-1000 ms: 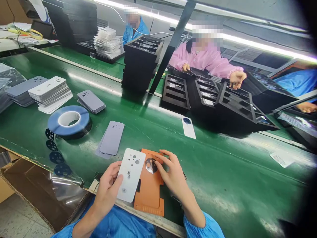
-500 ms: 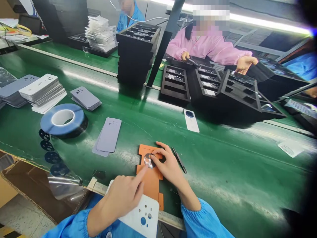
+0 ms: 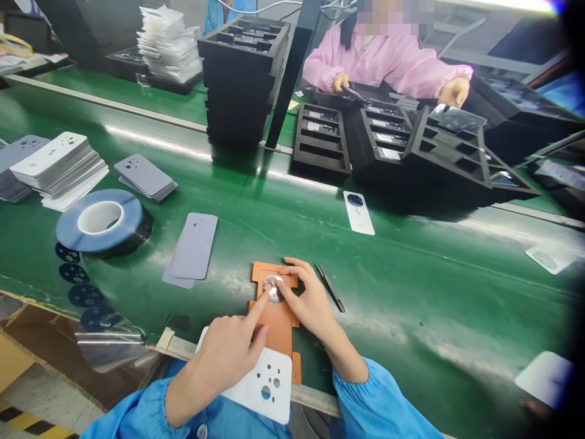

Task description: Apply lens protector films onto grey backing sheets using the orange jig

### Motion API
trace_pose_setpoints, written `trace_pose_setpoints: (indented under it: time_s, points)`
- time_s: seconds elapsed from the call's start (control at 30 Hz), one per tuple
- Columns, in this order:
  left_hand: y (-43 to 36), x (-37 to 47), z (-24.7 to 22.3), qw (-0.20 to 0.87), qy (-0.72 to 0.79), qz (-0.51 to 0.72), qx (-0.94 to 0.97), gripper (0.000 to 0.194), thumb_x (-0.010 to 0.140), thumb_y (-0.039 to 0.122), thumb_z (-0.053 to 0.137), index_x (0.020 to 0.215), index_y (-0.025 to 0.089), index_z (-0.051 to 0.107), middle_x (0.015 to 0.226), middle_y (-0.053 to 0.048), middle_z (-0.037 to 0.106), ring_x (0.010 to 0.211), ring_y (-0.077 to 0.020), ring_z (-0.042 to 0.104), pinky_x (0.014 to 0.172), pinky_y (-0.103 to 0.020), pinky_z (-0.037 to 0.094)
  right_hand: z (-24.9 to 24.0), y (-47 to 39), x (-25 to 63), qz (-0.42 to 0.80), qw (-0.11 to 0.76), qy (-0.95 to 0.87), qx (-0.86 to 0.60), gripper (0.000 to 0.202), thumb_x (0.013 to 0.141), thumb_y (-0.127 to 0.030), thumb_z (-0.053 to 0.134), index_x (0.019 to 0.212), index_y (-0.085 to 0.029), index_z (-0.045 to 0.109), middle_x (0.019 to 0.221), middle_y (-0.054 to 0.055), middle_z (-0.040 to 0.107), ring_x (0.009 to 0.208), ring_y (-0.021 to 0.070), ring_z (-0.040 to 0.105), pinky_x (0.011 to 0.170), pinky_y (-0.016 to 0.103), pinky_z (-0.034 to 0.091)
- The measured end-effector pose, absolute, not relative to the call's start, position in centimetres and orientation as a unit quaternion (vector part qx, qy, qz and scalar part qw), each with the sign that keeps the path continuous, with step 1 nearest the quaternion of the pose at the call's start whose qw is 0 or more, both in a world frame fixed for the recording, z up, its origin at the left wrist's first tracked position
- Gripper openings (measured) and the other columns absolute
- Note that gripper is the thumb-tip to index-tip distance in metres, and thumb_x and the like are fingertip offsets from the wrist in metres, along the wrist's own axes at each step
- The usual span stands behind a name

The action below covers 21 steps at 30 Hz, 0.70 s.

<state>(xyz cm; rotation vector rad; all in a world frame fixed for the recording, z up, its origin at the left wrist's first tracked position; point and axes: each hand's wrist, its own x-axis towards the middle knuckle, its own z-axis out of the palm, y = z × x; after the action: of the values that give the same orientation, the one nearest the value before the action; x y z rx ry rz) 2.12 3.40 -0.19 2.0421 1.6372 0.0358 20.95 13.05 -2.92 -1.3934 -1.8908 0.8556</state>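
An orange fixture plate (image 3: 278, 332) lies at the table's near edge, a round film with holes (image 3: 271, 297) flat on its upper part. My right hand (image 3: 307, 299) bends over it, thumb and index fingertips close together on the film's upper right edge. My left hand (image 3: 223, 353) stretches its index finger to the film's lower left edge. Its other fingers curl over a white phone back panel with holes (image 3: 256, 393), which juts past the table edge; their grip is partly hidden. Black tweezers (image 3: 329, 288) lie right of the fixture.
Left stand a blue film roll (image 3: 68, 222), grey panels (image 3: 194, 244) and a white panel stack (image 3: 59, 161). Black trays (image 3: 320, 143) line the far side, where a co-worker in pink (image 3: 388, 61) handles parts. A white panel (image 3: 359, 213) lies mid-table; another white piece (image 3: 546, 378) shows right.
My left index finger has moved up onto the film, which now looks brighter. The view has shifted slightly. The co-worker's hand has turned downward, and a white piece has appeared at the right edge.
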Motion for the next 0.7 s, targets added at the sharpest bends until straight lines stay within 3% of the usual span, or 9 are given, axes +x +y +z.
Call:
trace_pose_setpoints:
  time_s: [0.3,0.5,0.7]
  points:
    - [3.9,1.6,0.3,0.327,0.614,0.046,0.717,0.060,0.103,0.034,0.040,0.161,0.025,0.031,0.070,-0.001,0.071,0.063,-0.0248,0.068,0.061,-0.028,0.039,-2.9,13.6,21.1,0.363,0.331,-0.682,-0.542,0.016,0.086,-0.038,0.071,0.092,-0.024,0.071,0.132,0.012,0.066,0.125,0.0301,0.061,0.110,0.052,0.043]
    - [4.2,1.0,0.8,0.373,0.615,0.074,0.691,0.059,0.103,0.036,0.039,0.161,0.031,0.032,0.067,0.002,0.069,0.063,-0.0231,0.065,0.064,-0.028,0.039,-2.8,15.2,21.8,0.425,0.352,-0.599,-0.581,0.021,0.078,-0.041,0.077,0.082,-0.021,0.072,0.114,0.012,0.075,0.108,0.0301,0.069,0.101,0.049,0.048]
    - [4.6,0.8,1.0,0.401,0.610,0.057,0.681,0.057,0.102,0.037,0.040,0.159,0.032,0.037,0.069,0.003,0.070,0.063,-0.0214,0.064,0.063,-0.027,0.038,-2.2,15.5,20.4,0.369,0.318,-0.649,-0.584,0.021,0.073,-0.038,0.081,0.082,-0.022,0.072,0.105,0.007,0.073,0.104,0.0275,0.066,0.098,0.045,0.047]
